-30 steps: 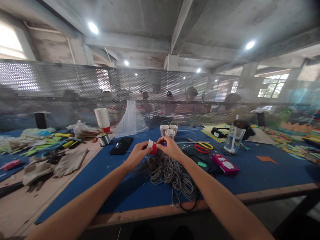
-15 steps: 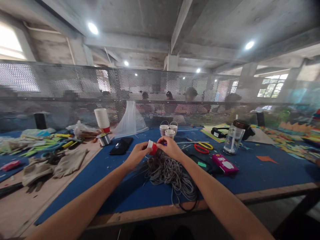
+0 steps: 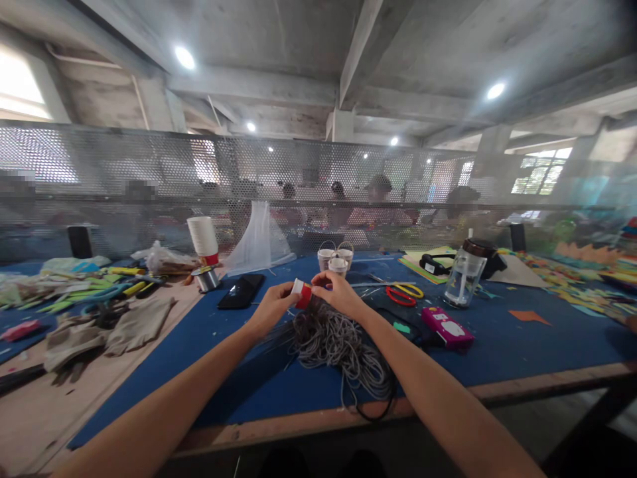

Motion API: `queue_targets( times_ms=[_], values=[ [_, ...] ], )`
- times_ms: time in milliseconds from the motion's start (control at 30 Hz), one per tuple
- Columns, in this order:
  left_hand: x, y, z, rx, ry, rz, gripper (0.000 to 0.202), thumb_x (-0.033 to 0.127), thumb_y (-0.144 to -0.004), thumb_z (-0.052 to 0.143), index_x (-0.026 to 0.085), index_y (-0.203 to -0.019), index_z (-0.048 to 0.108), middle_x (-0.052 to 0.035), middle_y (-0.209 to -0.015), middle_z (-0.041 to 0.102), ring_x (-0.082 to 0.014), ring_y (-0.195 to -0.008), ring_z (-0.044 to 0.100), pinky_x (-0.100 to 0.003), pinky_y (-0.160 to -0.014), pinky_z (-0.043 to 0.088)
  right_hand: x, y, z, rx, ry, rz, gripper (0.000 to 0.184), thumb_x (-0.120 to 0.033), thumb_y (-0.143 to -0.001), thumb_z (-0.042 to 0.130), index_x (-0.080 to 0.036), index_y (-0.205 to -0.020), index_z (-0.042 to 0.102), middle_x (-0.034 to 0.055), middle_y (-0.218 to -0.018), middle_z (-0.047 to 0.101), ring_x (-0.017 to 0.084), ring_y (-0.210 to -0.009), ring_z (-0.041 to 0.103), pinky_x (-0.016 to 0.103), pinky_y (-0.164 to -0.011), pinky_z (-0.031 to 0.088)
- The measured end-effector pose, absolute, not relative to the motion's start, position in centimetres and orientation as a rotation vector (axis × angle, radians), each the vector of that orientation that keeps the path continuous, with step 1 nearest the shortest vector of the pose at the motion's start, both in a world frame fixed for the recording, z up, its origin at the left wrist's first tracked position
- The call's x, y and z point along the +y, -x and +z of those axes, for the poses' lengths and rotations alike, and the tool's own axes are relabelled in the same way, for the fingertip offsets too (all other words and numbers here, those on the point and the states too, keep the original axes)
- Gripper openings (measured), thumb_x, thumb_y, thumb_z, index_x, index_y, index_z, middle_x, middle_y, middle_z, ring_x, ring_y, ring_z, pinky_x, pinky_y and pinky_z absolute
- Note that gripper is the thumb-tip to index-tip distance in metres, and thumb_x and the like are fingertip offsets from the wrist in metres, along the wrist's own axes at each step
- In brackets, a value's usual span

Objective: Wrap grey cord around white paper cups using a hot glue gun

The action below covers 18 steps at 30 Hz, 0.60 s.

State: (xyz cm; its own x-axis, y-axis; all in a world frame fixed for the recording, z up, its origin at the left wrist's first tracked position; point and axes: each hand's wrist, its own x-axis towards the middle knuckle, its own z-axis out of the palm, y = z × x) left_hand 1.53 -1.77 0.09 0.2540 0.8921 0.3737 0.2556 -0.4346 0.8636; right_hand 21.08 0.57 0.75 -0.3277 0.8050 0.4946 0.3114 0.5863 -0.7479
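Observation:
A small paper cup (image 3: 303, 294), white at one end and red around the side, lies tilted in my left hand (image 3: 277, 305), whose fingers and thumb are closed on it. At its right end my right hand (image 3: 338, 293) has thumb and fingertips pinched together; what is between them is too small to make out. Under both hands spreads a loose heap of grey cord (image 3: 343, 342), some dark strands reaching up toward the cup. Just beyond my fingers stand several little white cups with thin handles (image 3: 338, 266).
On the blue table mat (image 3: 229, 392) are a phone (image 3: 241, 291), a spool (image 3: 206, 279), stacked paper cups (image 3: 201, 234), red-and-yellow scissors (image 3: 402, 295), a purple box (image 3: 448, 328) and a glass bottle (image 3: 464, 279). Gloves (image 3: 139, 325) lie left. A perforated screen (image 3: 308, 166) stands behind.
The cup in my left hand has turned slightly, showing more of its red side. My right fingertips have shifted a little at its end. The cord heap looks the same.

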Motion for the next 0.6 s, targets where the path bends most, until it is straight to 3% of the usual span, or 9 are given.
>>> queue_targets(
  times_ms=[600],
  values=[
    [-2.02, -1.52, 0.21, 1.013, -1.852, 1.150, 0.032, 0.031, -0.076, 0.056, 0.014, -0.098, 0.071, -0.0037, -0.086, 0.071, -0.0240, -0.086, 0.063, -0.032, -0.082, 0.046, 1.12, -21.10, 0.24, -1.888, 0.900, 0.654, 0.016, -0.023, -0.080, 0.061, -0.018, -0.095, 0.064, 0.0031, -0.094, 0.069, 0.016, -0.089, 0.062, 0.034, -0.086, 0.045]
  ],
)
